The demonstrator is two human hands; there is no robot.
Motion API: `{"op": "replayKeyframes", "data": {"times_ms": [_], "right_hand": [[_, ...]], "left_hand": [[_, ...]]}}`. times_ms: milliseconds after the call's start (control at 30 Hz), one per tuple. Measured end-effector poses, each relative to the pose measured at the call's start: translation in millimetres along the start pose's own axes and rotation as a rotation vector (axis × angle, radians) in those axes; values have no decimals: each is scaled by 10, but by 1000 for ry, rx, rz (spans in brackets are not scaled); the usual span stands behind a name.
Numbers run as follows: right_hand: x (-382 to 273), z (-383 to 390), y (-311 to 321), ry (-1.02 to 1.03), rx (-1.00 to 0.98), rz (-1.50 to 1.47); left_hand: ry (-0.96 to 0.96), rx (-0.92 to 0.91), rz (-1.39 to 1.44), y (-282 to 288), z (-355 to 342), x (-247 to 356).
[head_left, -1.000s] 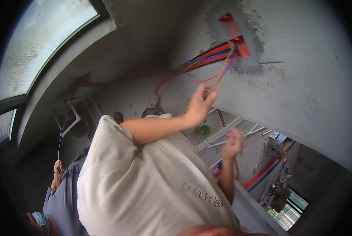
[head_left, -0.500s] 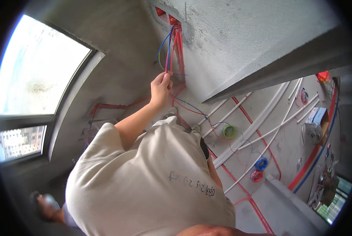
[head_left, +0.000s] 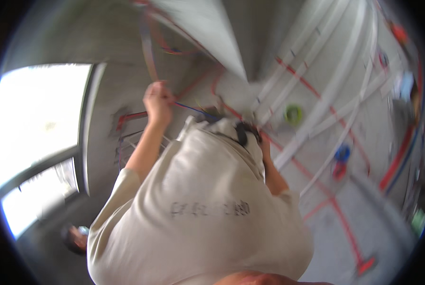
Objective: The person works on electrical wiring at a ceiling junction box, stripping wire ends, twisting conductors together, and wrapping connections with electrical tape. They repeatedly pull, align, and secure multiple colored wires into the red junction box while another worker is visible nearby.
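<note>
My left hand (head_left: 159,97) is closed around a bundle of electrical wires (head_left: 148,54), blurred by motion. Upward from the fist, the bundle runs toward a red wall box (head_left: 141,3) at the top edge. Loose wire ends (head_left: 193,108), one of them blue, trail from the fist toward my feet. My right forearm (head_left: 275,175) reaches down beside my waist. The right hand is mostly hidden at a black item (head_left: 243,135) there, perhaps a strap or pouch, and its fingers do not show.
White conduit pipes (head_left: 338,97) and red conduit (head_left: 305,88) cross the floor at right. Wire coils lie among them: yellow-green (head_left: 293,114), blue (head_left: 342,153) and red (head_left: 339,170). A wall corner (head_left: 243,71) juts in ahead. Another person (head_left: 77,237) is at lower left, below the window (head_left: 41,123).
The view has swung and blurred. My left hand, still gripping the wires, now appears further left, and the bundle slants up leftward. More of my right forearm shows at my waist.
</note>
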State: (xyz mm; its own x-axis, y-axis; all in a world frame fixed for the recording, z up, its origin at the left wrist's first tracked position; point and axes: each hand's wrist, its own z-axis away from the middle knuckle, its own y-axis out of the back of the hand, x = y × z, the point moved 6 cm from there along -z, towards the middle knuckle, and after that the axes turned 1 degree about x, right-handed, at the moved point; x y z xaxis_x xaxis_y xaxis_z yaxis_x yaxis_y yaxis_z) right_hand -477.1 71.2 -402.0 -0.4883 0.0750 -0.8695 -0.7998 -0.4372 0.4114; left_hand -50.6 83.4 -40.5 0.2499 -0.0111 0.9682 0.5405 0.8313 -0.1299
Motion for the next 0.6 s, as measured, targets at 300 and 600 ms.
{"op": "replayKeyframes", "data": {"times_ms": [300,600], "right_hand": [[-607,1909,920,-277,457,-380],[-1911,795,2182,314,302,-1810]], "left_hand": [[272,-188,-78,-14,351,-283],[447,-192,113,307,806,-660]]}}
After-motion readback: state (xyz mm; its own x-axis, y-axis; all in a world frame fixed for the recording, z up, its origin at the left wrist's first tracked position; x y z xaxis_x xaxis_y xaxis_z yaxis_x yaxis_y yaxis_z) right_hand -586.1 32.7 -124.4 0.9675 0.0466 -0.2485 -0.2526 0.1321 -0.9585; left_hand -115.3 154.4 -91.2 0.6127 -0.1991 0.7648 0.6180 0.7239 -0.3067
